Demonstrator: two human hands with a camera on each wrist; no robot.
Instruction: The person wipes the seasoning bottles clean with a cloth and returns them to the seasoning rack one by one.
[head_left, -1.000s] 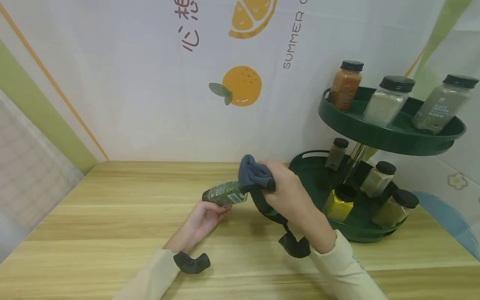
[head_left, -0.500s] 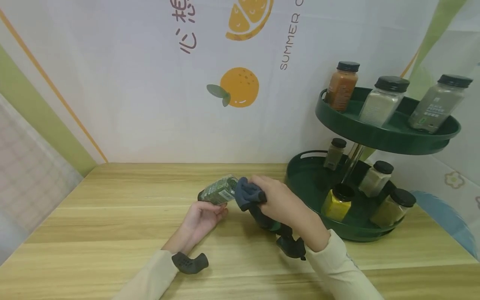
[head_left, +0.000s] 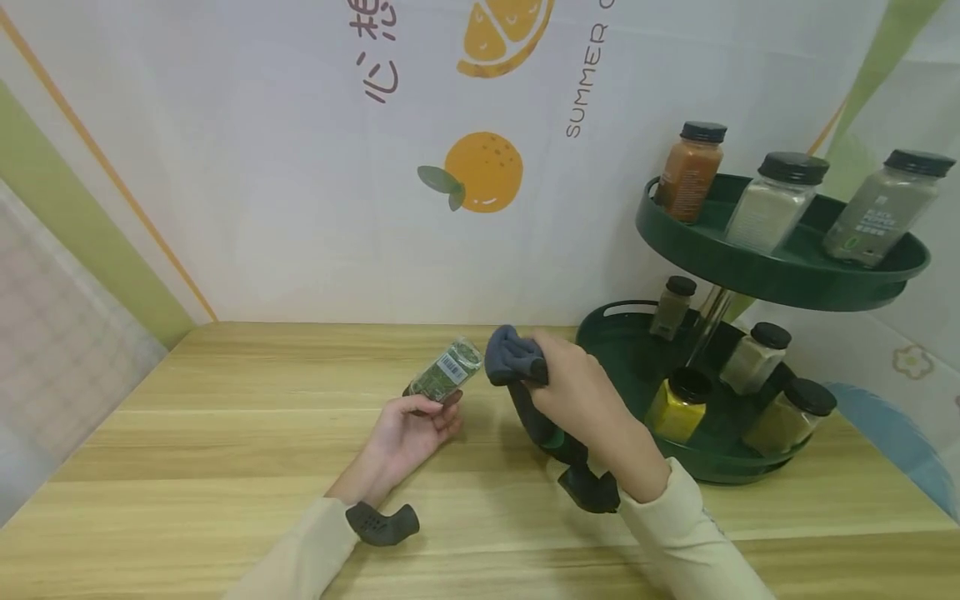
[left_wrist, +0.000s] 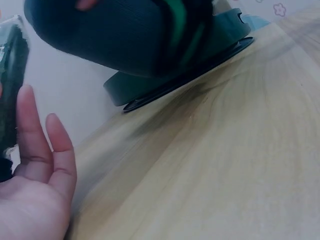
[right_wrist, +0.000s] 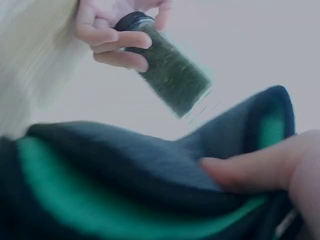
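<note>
My left hand holds a clear spice jar of dried green herbs by its dark-capped end. The jar lies tilted, its base up toward the right and a barcode label facing the head camera. In the right wrist view, fingers curl round the neck below the black cap. My right hand grips a bunched dark blue-grey cloth, just right of the jar's base. Its green inner side shows in the right wrist view, where the thumb presses the cloth. Only the jar's edge appears in the left wrist view.
A dark green two-tier round rack stands at the right. Its upper tier holds an orange-red spice jar, a pale one and a black pepper jar. Several more jars stand below. Behind the wooden table hangs a printed white cloth.
The jar has turned in my left hand, base tipping higher and barcode side coming to face up. The cloth in my right hand dipped left and down, then moved back right, apart from the jar.
</note>
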